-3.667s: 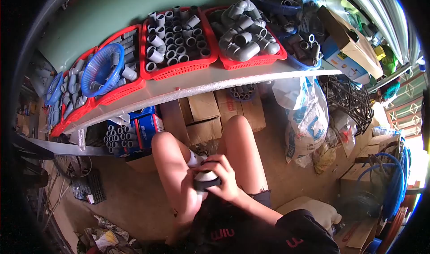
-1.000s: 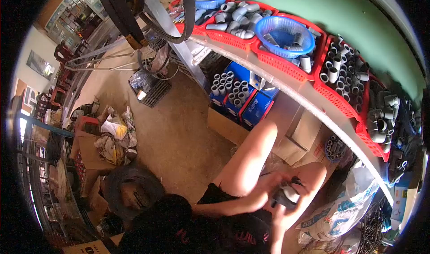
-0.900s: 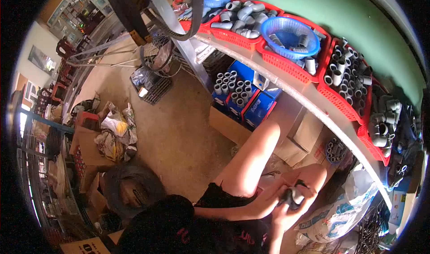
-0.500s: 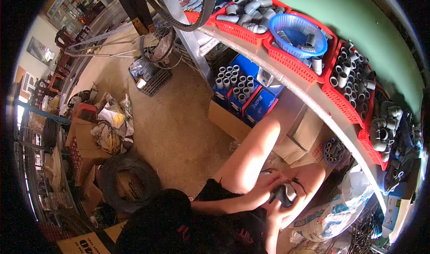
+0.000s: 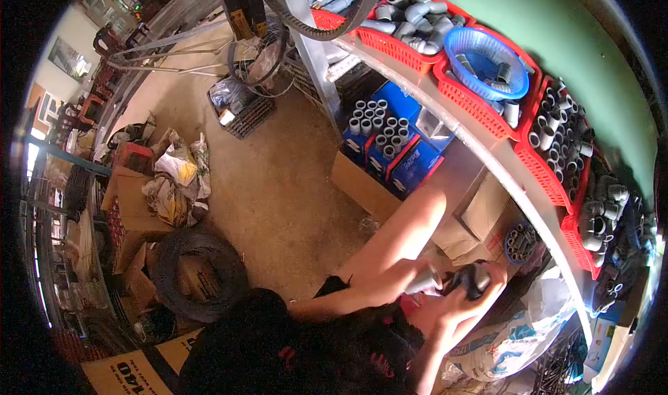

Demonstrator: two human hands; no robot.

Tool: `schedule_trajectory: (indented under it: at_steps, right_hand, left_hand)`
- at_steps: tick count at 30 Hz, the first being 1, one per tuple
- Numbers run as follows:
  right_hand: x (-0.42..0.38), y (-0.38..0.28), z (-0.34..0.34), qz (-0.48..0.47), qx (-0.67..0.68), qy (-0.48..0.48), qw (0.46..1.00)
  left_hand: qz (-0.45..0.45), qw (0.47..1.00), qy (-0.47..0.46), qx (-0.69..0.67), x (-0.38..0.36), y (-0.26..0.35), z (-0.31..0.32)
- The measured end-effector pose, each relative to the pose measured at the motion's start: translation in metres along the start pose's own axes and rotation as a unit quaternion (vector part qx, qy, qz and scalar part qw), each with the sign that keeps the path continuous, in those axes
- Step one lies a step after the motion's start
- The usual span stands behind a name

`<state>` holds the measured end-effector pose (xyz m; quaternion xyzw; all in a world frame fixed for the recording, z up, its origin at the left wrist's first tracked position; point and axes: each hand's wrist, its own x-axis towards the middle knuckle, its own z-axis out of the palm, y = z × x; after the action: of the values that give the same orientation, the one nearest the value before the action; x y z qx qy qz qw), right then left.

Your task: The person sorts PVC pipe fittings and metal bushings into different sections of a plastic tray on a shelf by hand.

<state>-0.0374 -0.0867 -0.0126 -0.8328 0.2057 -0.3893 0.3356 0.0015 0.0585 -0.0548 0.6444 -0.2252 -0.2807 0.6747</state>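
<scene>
My left hand [image 5: 398,282] is closed around a light grey piece that looks like a pipe fitting [image 5: 424,281], held above my lap. Just to its right, my right hand [image 5: 456,306] grips a dark rounded object [image 5: 475,281] with a shiny grey patch; its exact kind I cannot make out. The two held things are close together but apart. Both hands are over my bent legs, and the fingers partly cover what they hold.
Red baskets [image 5: 543,169] of grey pipe fittings line the shelf at right, with a blue basket [image 5: 487,61] on top. Below are blue boxes [image 5: 410,162] bearing short grey pipes. A white sack [image 5: 511,343] lies at lower right, a black hose coil [image 5: 198,277] at left.
My hands have moved apart. The left has drawn back leftward with the grey fitting showing in it; the right has shifted slightly right and up with the dark object. The view has turned a little.
</scene>
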Motion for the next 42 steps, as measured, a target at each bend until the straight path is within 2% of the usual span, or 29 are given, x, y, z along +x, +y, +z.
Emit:
schedule_trajectory:
  at_steps: [1,2,3,4,5,7,8,9,10,11,12,13,15,17,18,21,22,25,28,31,37,42]
  right_hand:
    - [0.004,0.005,-0.005,0.018,-0.002,-0.005,1.000]
    - [0.002,0.006,-0.012,0.283,0.117,-0.001,0.952]
    - [-0.005,0.036,-0.015,0.241,0.129,0.026,0.962]
    - [-0.012,0.065,-0.019,0.197,0.138,0.052,0.969]
    - [-0.020,0.090,-0.030,0.181,0.147,0.053,0.971]
    - [-0.028,0.105,-0.045,0.194,0.174,0.052,0.964]
    - [-0.036,0.130,-0.054,0.187,0.150,0.036,0.970]
    - [-0.042,0.135,-0.057,0.223,0.191,0.064,0.954]
    - [-0.049,0.148,-0.059,0.242,0.196,0.080,0.947]
    - [-0.061,0.166,-0.063,0.263,0.201,0.097,0.939]
    - [-0.072,0.187,-0.071,0.265,0.180,0.076,0.944]
    - [-0.070,0.185,-0.071,0.275,0.182,0.096,0.939]
    - [-0.070,0.181,-0.069,0.297,0.184,0.141,0.926]
    - [-0.076,0.202,-0.071,0.263,0.153,0.097,0.948]
    - [-0.078,0.205,-0.069,0.238,0.146,0.100,0.955]
    - [-0.078,0.209,-0.066,0.196,0.091,0.110,0.970]
    - [-0.076,0.208,-0.063,0.201,0.092,0.118,0.968]
    - [-0.070,0.203,-0.063,0.220,0.100,0.113,0.964]
    - [-0.065,0.189,-0.062,0.243,0.127,0.102,0.956]
    - [-0.064,0.187,-0.066,0.222,0.079,0.093,0.967]
    - [-0.074,0.211,-0.068,0.200,0.155,0.082,0.964]
    - [-0.073,0.209,-0.065,0.226,0.177,0.102,0.953]
  left_hand:
    - [-0.012,0.998,0.018,0.056,0.001,-0.012,-0.014]
    - [-0.027,0.993,0.034,0.111,0.003,-0.024,-0.028]
    - [0.079,0.917,0.200,0.335,0.002,-0.028,-0.036]
    - [-0.035,0.984,0.174,0.004,0.007,-0.017,-0.060]
    - [-0.140,0.926,0.125,-0.328,0.017,-0.004,-0.090]
    - [-0.119,0.941,0.261,-0.181,0.039,-0.040,-0.136]
    - [-0.118,0.949,0.249,-0.152,0.050,-0.055,-0.162]
    - [-0.119,0.956,0.237,-0.122,0.061,-0.066,-0.183]
    - [-0.046,0.960,0.262,0.082,0.075,-0.071,-0.196]
    - [0.029,0.919,0.274,0.284,0.087,-0.076,-0.206]
    - [0.095,0.882,0.296,0.353,0.100,-0.093,-0.219]
    - [0.159,0.836,0.315,0.420,0.111,-0.112,-0.230]
    - [0.149,0.857,0.334,0.363,0.126,-0.122,-0.232]
    - [0.115,0.866,0.336,0.352,0.137,-0.122,-0.228]
    - [0.142,0.834,0.349,0.403,0.140,-0.123,-0.225]
    - [0.131,0.869,0.351,0.325,0.149,-0.131,-0.222]
    - [0.104,0.903,0.316,0.271,0.149,-0.133,-0.220]
    - [0.100,0.893,0.343,0.274,0.152,-0.141,-0.217]
    - [0.181,0.807,0.390,0.406,0.156,-0.141,-0.210]
    - [0.121,0.845,0.367,0.371,0.157,-0.141,-0.206]
    - [0.118,0.854,0.356,0.360,0.162,-0.138,-0.198]
    - [0.126,0.857,0.371,0.334,0.164,-0.141,-0.195]
